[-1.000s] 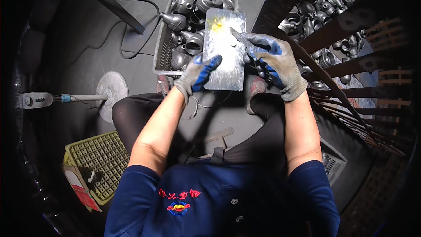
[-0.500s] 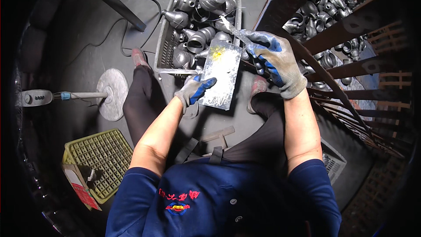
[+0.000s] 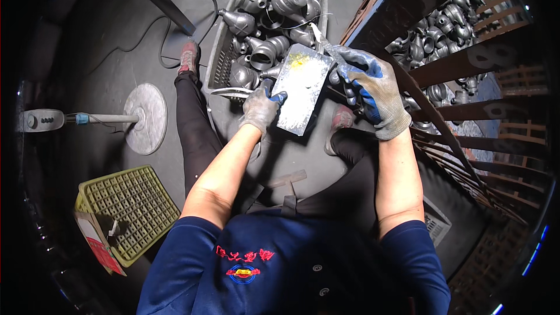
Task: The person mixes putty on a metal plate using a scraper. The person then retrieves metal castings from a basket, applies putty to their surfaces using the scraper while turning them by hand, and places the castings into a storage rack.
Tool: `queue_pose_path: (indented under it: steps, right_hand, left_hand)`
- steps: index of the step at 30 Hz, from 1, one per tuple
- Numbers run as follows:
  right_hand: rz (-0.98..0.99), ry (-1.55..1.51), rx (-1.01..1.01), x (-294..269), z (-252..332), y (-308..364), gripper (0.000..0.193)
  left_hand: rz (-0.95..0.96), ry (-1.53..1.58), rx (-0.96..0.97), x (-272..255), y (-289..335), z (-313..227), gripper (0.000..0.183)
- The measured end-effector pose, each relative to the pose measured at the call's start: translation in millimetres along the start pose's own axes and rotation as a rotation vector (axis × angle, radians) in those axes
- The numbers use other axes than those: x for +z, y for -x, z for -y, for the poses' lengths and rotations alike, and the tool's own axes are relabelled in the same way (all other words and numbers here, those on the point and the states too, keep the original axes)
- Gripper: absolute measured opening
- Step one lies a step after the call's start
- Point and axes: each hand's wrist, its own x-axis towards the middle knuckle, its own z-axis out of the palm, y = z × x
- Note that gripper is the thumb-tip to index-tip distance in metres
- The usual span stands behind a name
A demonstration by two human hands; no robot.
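A dark metal rack (image 3: 449, 58) stands on the right, with grey metal parts (image 3: 434, 38) behind its bars. Ahead, a crate (image 3: 217, 76) is heaped with similar fittings (image 3: 268, 52); a yellow-green basket (image 3: 131, 210) sits on the floor at the left. A flat metal plate (image 3: 300, 93) is held up between the hands, near the crate's close edge, bright with glare. The left hand (image 3: 261, 109) grasps its left edge, thumb over the face. The right hand (image 3: 376, 90) pinches a thin tool (image 3: 330, 49) by the plate's far right corner — perhaps a brush or scraper, too small to tell. The step in hand looks like steadying the plate with the tool poised beside it — the next move calls for a firm left grip and a well-controlled tip.
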Motion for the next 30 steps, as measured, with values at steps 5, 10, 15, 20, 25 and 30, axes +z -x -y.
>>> queue_pose_path:
  steps: [5, 10, 15, 20, 25, 30]
  right_hand:
    - [0.024, -0.079, 0.097, -0.7, -17.4, -4.3, 0.022]
    - [0.121, 0.225, 0.447, -5.9, -87.7, -18.9, 0.008]
    - [0.587, 0.693, 0.364, -4.6, -129.5, -9.8, 0.019]
    - [0.642, 0.217, 0.365, -12.1, -169.7, -11.2, 0.022]
    - [0.427, 0.001, 0.601, -1.0, -155.2, -7.3, 0.012]
    - [0.541, 0.172, 0.424, 1.6, -154.9, -12.1, 0.014]
  left_hand:
    - [0.09, -0.248, -0.04, 2.5, 3.7, 6.5, 0.069]
    - [0.0, -0.26, 0.046, 12.6, 0.0, 15.3, 0.071]
    - [0.01, -0.222, 0.072, 13.4, 4.6, 26.6, 0.067]
    - [-0.062, -0.278, 0.339, 18.3, 29.8, 52.6, 0.059]
    - [0.084, -0.457, 0.368, 10.5, 67.7, 71.8, 0.055]
    - [-0.095, -0.201, 0.444, 0.3, 85.1, 83.3, 0.054]
